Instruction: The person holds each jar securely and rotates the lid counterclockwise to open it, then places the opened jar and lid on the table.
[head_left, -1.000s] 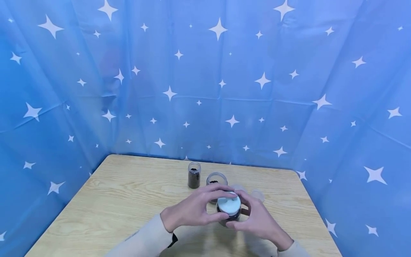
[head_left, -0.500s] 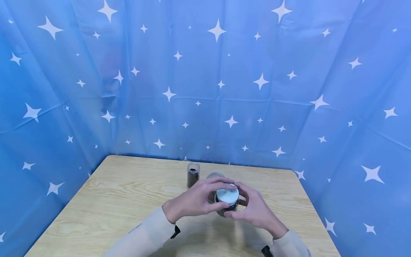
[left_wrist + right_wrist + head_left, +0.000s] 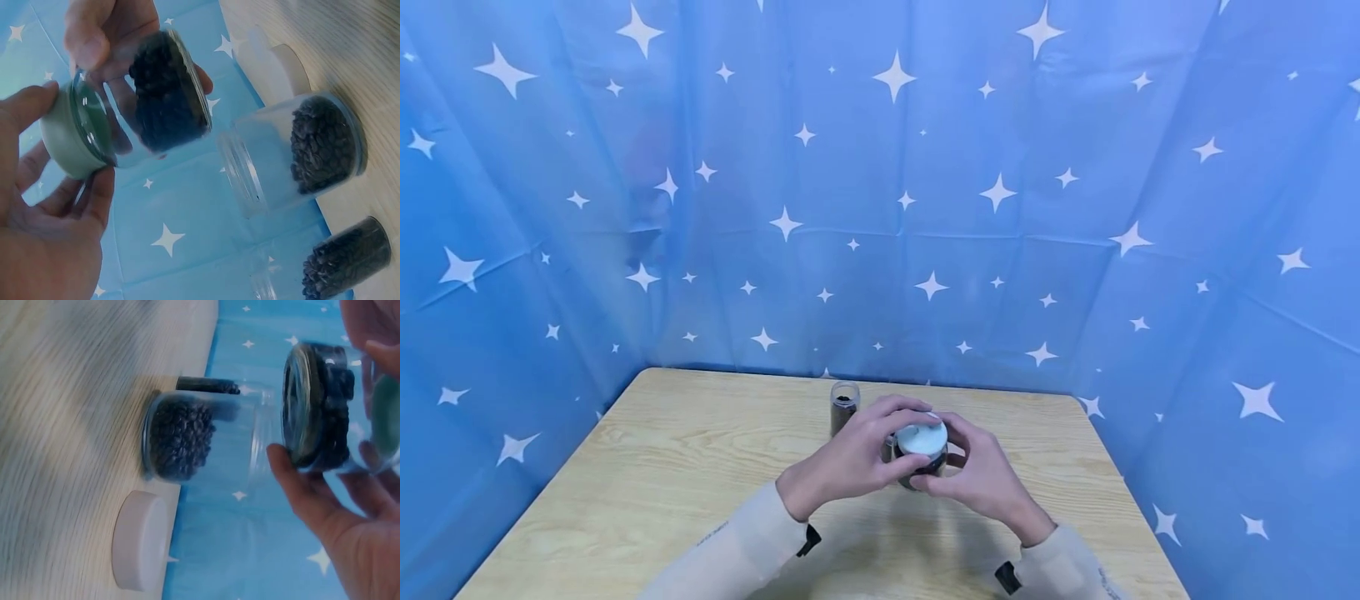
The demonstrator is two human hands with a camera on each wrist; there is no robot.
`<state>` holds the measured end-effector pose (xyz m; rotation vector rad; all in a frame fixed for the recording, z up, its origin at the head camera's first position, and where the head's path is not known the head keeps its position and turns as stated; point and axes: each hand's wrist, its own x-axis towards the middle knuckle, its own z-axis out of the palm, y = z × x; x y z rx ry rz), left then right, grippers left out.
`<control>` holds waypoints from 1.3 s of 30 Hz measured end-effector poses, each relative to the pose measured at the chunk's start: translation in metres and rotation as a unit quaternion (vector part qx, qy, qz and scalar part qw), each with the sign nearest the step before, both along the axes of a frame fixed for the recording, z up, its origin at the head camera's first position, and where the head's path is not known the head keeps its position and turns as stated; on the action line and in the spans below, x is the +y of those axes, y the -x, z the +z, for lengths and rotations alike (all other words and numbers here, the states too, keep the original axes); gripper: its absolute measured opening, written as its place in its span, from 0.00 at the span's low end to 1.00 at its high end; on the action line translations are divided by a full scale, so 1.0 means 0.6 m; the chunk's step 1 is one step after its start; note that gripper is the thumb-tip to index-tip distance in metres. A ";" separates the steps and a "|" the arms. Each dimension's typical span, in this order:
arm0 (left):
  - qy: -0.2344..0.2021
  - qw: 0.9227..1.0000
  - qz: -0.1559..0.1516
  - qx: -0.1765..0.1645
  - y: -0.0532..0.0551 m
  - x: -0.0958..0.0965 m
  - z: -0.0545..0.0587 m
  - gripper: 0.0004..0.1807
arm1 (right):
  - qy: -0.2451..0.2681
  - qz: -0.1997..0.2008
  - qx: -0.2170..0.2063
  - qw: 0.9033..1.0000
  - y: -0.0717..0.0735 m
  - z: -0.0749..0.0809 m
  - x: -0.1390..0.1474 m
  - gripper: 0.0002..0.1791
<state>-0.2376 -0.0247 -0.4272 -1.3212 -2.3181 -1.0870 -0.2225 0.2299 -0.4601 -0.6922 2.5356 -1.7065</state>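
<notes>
A lidded glass jar (image 3: 169, 94) of dark beans is held raised off the table. My left hand (image 3: 853, 450) curls its fingers and thumb around the pale green lid (image 3: 922, 440), seen close in the left wrist view (image 3: 69, 134). Lower down, my right hand (image 3: 981, 475) grips the glass body, its fingers against the side in the right wrist view. Below it on the table stands a wide open jar (image 3: 181, 437) partly filled with dark beans, mostly hidden by my hands in the head view. A slim open jar (image 3: 844, 404) with dark beans stands to its left.
A pale lid (image 3: 140, 540) lies on the wooden table (image 3: 715, 442) beside the wide jar, hidden in the head view. A blue curtain (image 3: 820, 183) with white stars borders the table's back and sides.
Both hands have carried the lidded jar away from me and slightly left, now covering most of the wide open jar in the head view. Their hold looks the same.
</notes>
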 end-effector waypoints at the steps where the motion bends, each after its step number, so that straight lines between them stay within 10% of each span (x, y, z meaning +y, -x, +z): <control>1: -0.004 1.000 0.010 0.006 -0.001 0.001 -0.001 0.26 | -0.001 -0.010 0.001 1.000 -0.001 0.000 -0.004 0.43; 14: -0.067 0.984 0.166 0.001 -0.012 0.021 0.004 0.25 | -0.055 -0.140 0.090 0.985 -0.007 0.011 -0.057 0.40; 39: -0.072 0.983 0.169 -0.017 -0.011 0.023 0.007 0.25 | -0.036 -0.131 0.065 0.989 -0.007 0.012 -0.056 0.40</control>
